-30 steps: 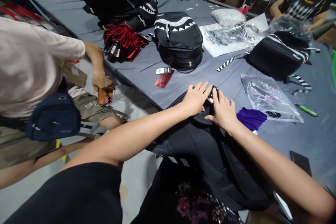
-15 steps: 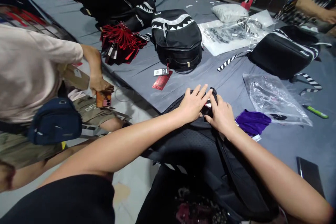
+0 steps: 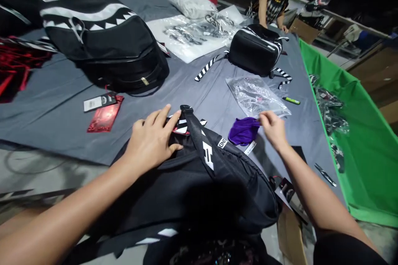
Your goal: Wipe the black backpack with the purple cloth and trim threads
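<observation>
A black bag (image 3: 149, 198) with a wide strap lies across my lap against the table edge. My left hand (image 3: 154, 134) rests on its top, fingers spread, beside the strap's buckle (image 3: 186, 109). My right hand (image 3: 272, 128) pinches the upper right corner of a purple cloth (image 3: 244, 131) on the table. A white label (image 3: 250, 148) sticks out below the cloth. Just beyond my right hand lies a clear plastic bag (image 3: 256, 93).
A black backpack (image 3: 115, 54) with tags stands at the left, a smaller black bag (image 3: 255, 51) farther back. A green pen (image 3: 291, 100) and a cutter (image 3: 325, 174) lie right. Beyond is a green bin (image 3: 360, 140); a person (image 3: 264, 4) is behind the table.
The view has swung right. My right hand has left the black bag and taken hold of the purple cloth. My left hand stays on the bag.
</observation>
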A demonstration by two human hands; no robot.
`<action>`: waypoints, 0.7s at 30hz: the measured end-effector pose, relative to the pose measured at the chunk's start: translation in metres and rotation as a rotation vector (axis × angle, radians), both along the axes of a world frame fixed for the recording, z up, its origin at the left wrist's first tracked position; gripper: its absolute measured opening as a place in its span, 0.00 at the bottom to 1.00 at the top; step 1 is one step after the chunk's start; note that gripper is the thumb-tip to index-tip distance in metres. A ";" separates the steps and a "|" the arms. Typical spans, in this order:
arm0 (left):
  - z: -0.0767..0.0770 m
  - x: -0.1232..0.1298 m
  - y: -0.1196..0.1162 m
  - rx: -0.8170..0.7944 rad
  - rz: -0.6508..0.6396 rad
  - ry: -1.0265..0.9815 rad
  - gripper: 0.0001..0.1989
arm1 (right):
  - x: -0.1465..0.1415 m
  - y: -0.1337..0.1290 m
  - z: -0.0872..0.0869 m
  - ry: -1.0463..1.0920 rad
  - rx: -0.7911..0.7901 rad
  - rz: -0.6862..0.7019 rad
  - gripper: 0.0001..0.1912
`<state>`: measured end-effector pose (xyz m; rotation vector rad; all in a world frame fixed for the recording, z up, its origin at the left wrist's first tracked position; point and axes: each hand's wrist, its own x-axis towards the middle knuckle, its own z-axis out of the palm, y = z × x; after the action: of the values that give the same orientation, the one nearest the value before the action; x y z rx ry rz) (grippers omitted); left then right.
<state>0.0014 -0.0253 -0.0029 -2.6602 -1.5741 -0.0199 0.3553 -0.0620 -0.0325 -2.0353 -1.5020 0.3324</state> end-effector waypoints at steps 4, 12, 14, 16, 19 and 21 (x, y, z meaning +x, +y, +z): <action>0.004 0.004 -0.002 0.018 -0.008 0.055 0.39 | 0.086 0.005 -0.020 -0.054 -0.098 -0.265 0.15; 0.011 0.031 -0.008 0.004 0.041 0.094 0.40 | 0.049 0.023 -0.055 0.071 -0.277 -0.090 0.22; 0.010 0.028 -0.005 -0.029 0.043 0.077 0.41 | 0.035 0.020 -0.057 0.055 -0.285 -0.064 0.22; 0.009 0.021 -0.003 -0.055 0.053 0.051 0.45 | 0.032 0.018 -0.053 0.041 -0.196 -0.069 0.20; 0.009 0.011 -0.006 -0.054 0.170 0.002 0.52 | 0.039 0.020 -0.034 0.110 0.254 -0.119 0.20; 0.008 0.009 -0.008 -0.060 0.268 -0.018 0.55 | 0.039 0.023 -0.012 0.148 0.448 -0.040 0.19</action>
<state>0.0106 -0.0333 0.0055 -2.4727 -1.9520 0.0142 0.3946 -0.0394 -0.0448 -1.6465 -1.3053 0.1121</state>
